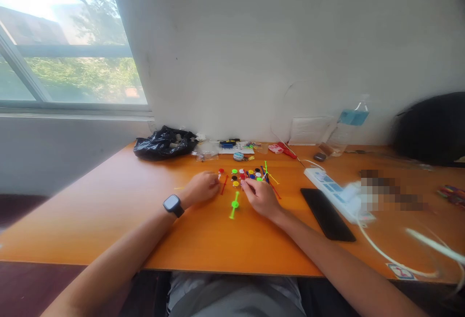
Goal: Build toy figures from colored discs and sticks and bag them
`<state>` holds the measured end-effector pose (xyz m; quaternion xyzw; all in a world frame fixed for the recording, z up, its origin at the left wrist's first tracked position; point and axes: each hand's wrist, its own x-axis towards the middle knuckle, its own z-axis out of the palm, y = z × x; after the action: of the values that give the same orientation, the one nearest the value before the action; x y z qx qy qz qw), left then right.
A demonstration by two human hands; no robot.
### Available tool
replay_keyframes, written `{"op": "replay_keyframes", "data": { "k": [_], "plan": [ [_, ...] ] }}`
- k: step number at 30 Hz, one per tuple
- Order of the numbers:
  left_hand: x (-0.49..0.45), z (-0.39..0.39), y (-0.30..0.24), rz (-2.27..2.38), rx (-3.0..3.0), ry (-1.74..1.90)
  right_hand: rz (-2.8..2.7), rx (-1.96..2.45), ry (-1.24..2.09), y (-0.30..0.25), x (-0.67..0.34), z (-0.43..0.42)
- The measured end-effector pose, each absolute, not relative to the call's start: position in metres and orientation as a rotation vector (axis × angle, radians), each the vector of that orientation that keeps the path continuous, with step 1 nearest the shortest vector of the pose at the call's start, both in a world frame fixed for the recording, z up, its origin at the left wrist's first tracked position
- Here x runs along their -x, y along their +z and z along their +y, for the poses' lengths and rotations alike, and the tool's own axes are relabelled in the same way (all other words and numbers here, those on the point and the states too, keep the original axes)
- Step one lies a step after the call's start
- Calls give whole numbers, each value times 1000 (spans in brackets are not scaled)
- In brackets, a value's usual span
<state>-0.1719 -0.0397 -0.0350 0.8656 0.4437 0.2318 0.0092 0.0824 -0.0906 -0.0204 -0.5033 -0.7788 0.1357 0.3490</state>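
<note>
My left hand (204, 187) has its fingers curled together beside a small red disc (221, 171) and a red plastic stick (224, 184). Whatever it may hold is hidden. My right hand (260, 198) is closed in a pinch at a small red piece (242, 176), too small to tell if it is gripped. Just beyond the hands lie several small round discs, among them a yellow disc (236, 183) and a black disc (234, 178). Between my forearms rests a green stick with a round green middle (235, 204). A yellow stick (273, 177) lies among others beyond my right hand.
A black plastic bag (165, 143) lies at the back left. To the right are a white power strip (336, 193), a black phone-like slab (327, 214) and a white cable (385, 261). A red-handled screwdriver (287, 150) and a round tin-like item (238, 156) lie at the back.
</note>
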Motion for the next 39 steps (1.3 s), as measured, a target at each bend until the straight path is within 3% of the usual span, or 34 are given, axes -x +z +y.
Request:
{"op": "replay_keyframes", "data": {
  "k": [14, 25, 31, 39],
  "plan": [
    [164, -41, -38, 1412, -2707, 824, -2012, 1279, 350, -22, -82, -88],
    [163, -36, -39, 1144, -2697, 1388, -1957, 1219, 392, -24, -82, -85],
    [148, -56, -33, 849, -2675, 1581, -1876, 1010, 698, -29, -79, -82],
    [137, -77, -30, 661, -2701, 1467, -1715, 864, 1034, -33, -75, -77]
  ]
}}
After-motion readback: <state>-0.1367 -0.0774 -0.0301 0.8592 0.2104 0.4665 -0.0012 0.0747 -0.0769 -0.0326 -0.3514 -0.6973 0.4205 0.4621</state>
